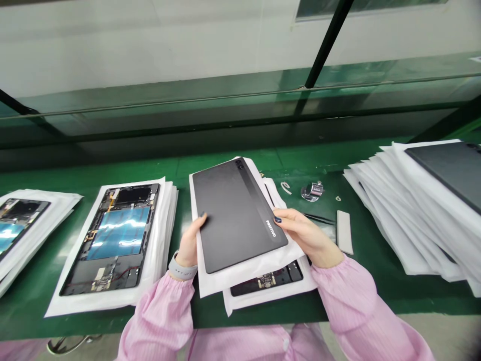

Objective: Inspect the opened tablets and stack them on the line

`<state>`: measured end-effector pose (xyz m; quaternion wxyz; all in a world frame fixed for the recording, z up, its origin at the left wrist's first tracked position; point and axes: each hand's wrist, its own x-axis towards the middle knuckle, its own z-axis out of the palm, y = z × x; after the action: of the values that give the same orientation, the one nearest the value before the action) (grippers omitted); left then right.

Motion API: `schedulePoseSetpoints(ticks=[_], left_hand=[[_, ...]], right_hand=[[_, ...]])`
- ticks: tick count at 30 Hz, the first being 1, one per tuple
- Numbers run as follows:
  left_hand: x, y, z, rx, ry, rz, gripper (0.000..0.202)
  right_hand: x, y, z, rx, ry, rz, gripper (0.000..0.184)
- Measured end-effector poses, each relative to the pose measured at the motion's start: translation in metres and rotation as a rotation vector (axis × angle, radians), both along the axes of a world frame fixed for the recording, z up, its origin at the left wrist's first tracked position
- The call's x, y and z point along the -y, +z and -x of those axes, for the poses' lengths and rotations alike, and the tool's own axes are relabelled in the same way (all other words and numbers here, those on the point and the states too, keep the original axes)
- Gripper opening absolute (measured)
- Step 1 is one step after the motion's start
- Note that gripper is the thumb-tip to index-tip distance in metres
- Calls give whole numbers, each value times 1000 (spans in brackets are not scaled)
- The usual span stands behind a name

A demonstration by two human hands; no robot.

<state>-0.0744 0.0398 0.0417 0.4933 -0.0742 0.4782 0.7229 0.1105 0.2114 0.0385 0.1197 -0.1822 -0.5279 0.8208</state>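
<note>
I hold a dark grey tablet back cover [235, 213] between both hands, above a white foam sheet [259, 268]. My left hand [189, 244] grips its left edge, thumb on top, with a grey watch band at the wrist. My right hand [306, 235] grips its right edge near the printed logo. Under the sheet lies another white sheet with an open tablet [268, 281], only its lower edge showing.
On the green bench [30, 301], an open tablet with a blue battery [112, 235] rests on a foam stack at left; another [17, 225] lies farther left. A fanned foam pile with a dark cover [447, 173] is at right. A metal part [312, 191], tweezers [319, 218] and a white block [344, 231] lie nearby.
</note>
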Motion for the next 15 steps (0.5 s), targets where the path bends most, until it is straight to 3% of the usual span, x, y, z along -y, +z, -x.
schedulePoseSetpoints(ticks=[3, 9, 15], left_hand=[[2, 0, 2, -32, -40, 49, 8], [2, 7, 2, 94, -90, 82, 12], [1, 9, 5, 115, -53, 99, 12]], right_hand=[[2, 6, 1, 33, -22, -39, 27], [1, 11, 0, -68, 43, -28, 39], [-5, 7, -7, -156, -1, -36, 39]])
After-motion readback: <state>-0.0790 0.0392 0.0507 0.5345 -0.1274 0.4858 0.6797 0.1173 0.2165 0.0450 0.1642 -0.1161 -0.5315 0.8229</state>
